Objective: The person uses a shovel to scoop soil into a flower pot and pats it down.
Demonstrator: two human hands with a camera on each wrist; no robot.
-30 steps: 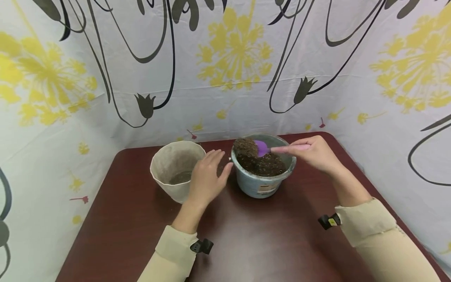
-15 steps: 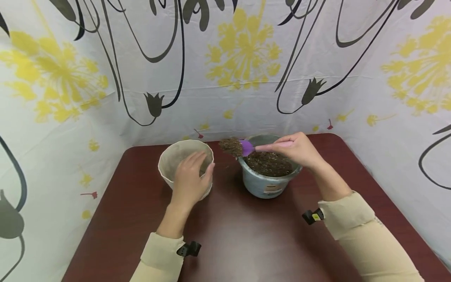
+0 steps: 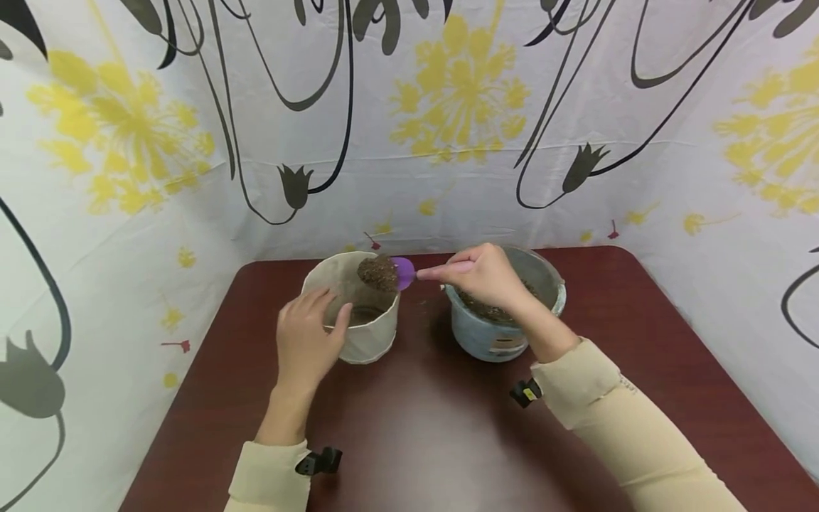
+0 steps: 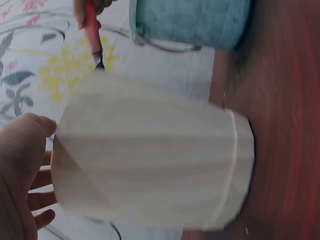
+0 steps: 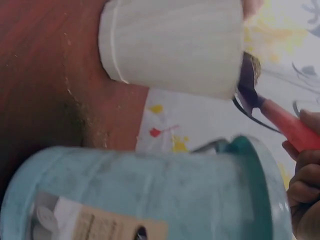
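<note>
My right hand (image 3: 491, 279) grips the pink handle of a small purple trowel (image 3: 404, 273). A heap of dark soil (image 3: 377, 273) sits on the blade, over the right part of the white faceted pot (image 3: 367, 344). My left hand (image 3: 306, 343) is at the pot's near left rim, thumb and fingers spread apart. In the left wrist view its fingertips lie by the rim of the pot (image 4: 150, 155); firm contact is hard to tell. A little soil shows at the pot's bottom. Under my right forearm stands a blue bucket (image 3: 488, 338) of soil, partly hidden.
Both containers stand near the back of the dark red table (image 3: 416, 427). Behind them hangs a white cloth (image 3: 384, 178) printed with flowers. Soil crumbs (image 5: 87, 120) lie on the table between pot and bucket. A small black camera sits on each wrist.
My right hand has carried the loaded trowel left, from above the bucket to over the pot. My left hand has moved left, from the pot's right side across to its left rim.
</note>
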